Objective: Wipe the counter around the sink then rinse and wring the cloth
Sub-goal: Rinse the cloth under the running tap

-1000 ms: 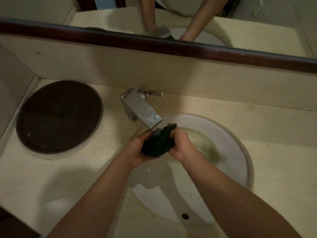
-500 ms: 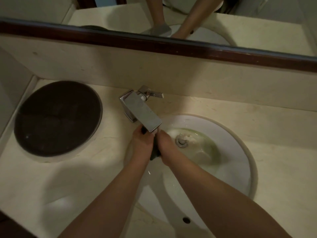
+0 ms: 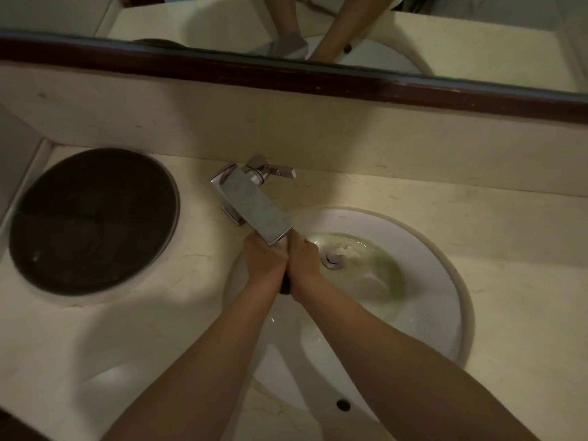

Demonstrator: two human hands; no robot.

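Head view, from left to right: a dark round wooden lid (image 3: 92, 221) sits flush in the cream marble counter (image 3: 525, 313) at my far left. Beside it a square chrome faucet (image 3: 254, 205) juts out over the rim of the round white ceramic sink (image 3: 426, 300), its lever handle pointing right. Directly under the spout I press my left hand (image 3: 265, 261) and right hand (image 3: 304, 257) together, both clenched tight around the dark wet cloth (image 3: 285, 284), of which only a small end shows between my wrists. The hands are above the basin's left side. To their right, greenish water pools around the metal drain plug (image 3: 332, 259). A dark overflow hole (image 3: 343, 404) marks the near wall. Above the backsplash, a dark-framed mirror (image 3: 477, 36) reflects my forearms.
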